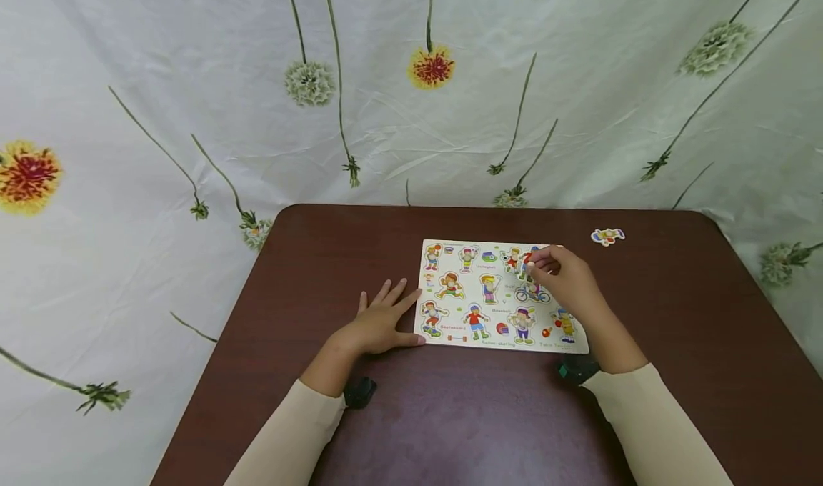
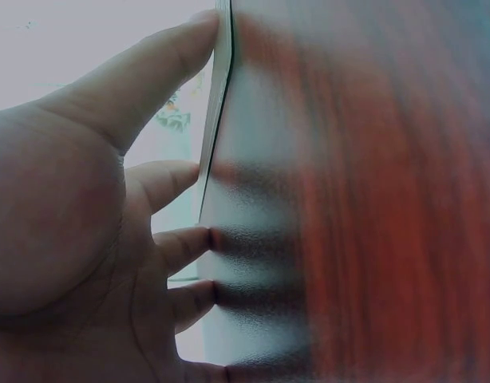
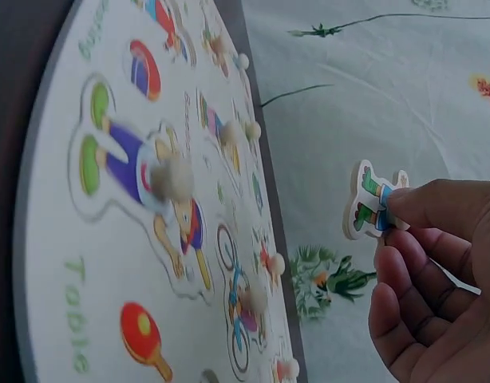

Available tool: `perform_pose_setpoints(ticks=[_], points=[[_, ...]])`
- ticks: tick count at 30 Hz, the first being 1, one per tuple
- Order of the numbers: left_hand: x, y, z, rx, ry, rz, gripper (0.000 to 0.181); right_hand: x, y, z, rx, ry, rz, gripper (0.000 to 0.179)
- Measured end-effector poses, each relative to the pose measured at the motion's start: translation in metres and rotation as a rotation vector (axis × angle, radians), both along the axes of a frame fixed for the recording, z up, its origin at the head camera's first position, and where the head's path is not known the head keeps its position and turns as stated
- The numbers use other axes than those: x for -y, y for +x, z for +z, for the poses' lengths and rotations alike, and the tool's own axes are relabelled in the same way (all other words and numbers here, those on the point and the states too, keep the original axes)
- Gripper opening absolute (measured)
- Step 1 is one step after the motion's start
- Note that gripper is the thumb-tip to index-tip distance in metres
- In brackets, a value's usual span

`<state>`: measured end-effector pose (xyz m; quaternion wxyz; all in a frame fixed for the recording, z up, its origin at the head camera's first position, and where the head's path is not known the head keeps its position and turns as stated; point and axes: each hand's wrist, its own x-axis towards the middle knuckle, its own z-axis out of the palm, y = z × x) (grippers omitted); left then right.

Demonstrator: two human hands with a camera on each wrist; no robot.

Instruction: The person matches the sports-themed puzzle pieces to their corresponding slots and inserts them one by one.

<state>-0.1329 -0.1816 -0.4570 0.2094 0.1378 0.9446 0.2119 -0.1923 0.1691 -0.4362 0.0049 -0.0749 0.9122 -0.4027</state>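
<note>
A white wooden puzzle board [image 1: 472, 291] printed with children playing sports lies on the dark table. My right hand [image 1: 569, 279] pinches a puzzle piece [image 3: 374, 201] between thumb and fingers, above the board's upper right part. The piece shows blue shorts and green shoes; its upper part is hidden by my thumb. My left hand [image 1: 379, 325] lies spread at the board's left side, thumb and index finger touching its edge, the other fingertips on the table. Knobbed pieces such as the bicycle rider [image 1: 534, 291] and the baseball player [image 3: 133, 159] sit in the board.
A loose puzzle piece [image 1: 607, 236] lies on the table [image 1: 321, 257] beyond the board, to the right. Behind the table's far edge hangs a white flowered cloth [image 1: 386, 129]. A black device [image 1: 360, 392] is at my left wrist, another [image 1: 576, 369] at my right.
</note>
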Motion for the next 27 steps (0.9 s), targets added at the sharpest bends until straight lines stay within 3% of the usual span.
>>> perform_pose_setpoints(ticks=[16,27], points=[[0.001,-0.001,-0.002,0.005,0.0,0.003,0.092,0.039,0.027,-0.005,0.017,-0.015,0.128,0.011],[0.0,-0.001,0.001,0.007,0.0,-0.004,0.092,0.058,0.035,-0.016,0.022,0.036,0.284,0.008]])
